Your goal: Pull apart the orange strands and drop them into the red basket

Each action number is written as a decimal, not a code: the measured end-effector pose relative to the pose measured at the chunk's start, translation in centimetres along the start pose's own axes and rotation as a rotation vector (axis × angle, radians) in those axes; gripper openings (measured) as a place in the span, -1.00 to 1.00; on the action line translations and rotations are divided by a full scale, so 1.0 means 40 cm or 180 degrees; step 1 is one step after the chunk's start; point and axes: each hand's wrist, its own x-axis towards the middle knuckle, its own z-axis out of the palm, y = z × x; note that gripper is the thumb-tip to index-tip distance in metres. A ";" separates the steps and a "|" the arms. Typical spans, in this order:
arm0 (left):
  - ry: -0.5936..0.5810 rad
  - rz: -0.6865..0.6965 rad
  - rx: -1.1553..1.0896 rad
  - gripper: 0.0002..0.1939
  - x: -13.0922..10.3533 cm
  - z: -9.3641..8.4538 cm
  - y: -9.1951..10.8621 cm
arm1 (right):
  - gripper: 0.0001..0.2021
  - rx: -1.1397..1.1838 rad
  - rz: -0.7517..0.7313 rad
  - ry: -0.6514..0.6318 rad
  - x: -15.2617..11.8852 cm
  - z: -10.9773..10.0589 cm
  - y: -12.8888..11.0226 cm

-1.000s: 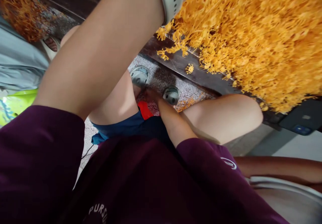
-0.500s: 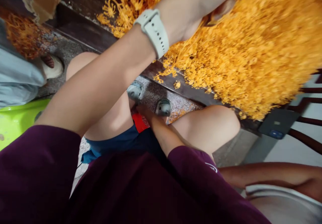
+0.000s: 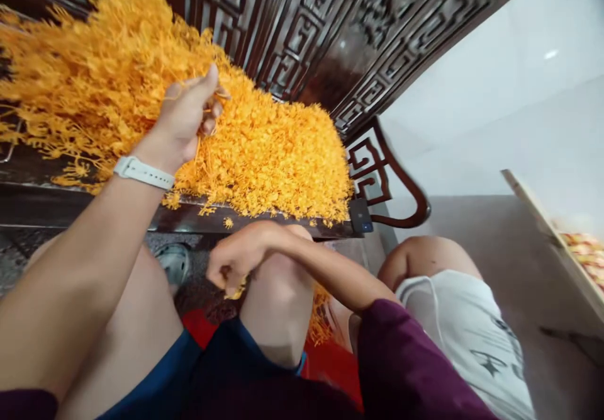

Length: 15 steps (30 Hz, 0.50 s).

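A heap of orange, stringy pieces with frilled, flower-like tips lies along a dark wooden bench. My left hand, with a pale watch strap on its wrist, is over the middle of this heap. Its fingers are curled and its thumb points up; thin orange strands show at the palm and across the back of the hand. Above my knee, my right hand is closed, with a small orange frilled piece showing beneath its fingers. Part of that piece is hidden by the hand.
The bench's carved back rises behind the heap, and its curved armrest stands at the right end. A dark phone lies by the armrest. Another person in white shorts sits close on my right. Something red is beneath me.
The view has swung right, bringing the bench back and armrest in. My right hand has come up from between my legs to knee height. My left hand is still over the heap.
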 end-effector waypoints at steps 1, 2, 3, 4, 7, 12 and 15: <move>-0.0023 0.0030 -0.0074 -0.64 -0.002 0.003 -0.003 | -0.63 0.0105 0.0031 -0.0105 -0.056 -0.047 -0.035; -0.0036 0.0057 -0.0140 -0.65 -0.005 0.007 -0.007 | -0.61 0.0440 -0.0156 0.0609 -0.109 -0.094 -0.067; -0.0041 0.0060 -0.0189 -0.66 -0.008 0.013 -0.012 | -0.61 0.0924 -0.0583 0.1744 -0.158 -0.139 -0.094; -0.0029 0.0039 -0.0224 -0.65 -0.011 0.020 -0.017 | -0.68 0.1100 -0.0791 0.2260 -0.199 -0.177 -0.112; 0.0033 -0.0074 -0.0212 -0.54 -0.021 0.049 -0.033 | -0.84 0.2044 -0.1314 0.3931 -0.264 -0.226 -0.103; -0.0093 -0.0143 -0.0184 -0.47 -0.029 0.108 -0.051 | -0.95 0.2630 -0.1235 0.3921 -0.223 -0.114 0.022; -0.0172 -0.0257 -0.0303 -0.51 -0.037 0.144 -0.056 | -0.87 0.2704 -0.1172 0.3688 -0.185 -0.046 0.068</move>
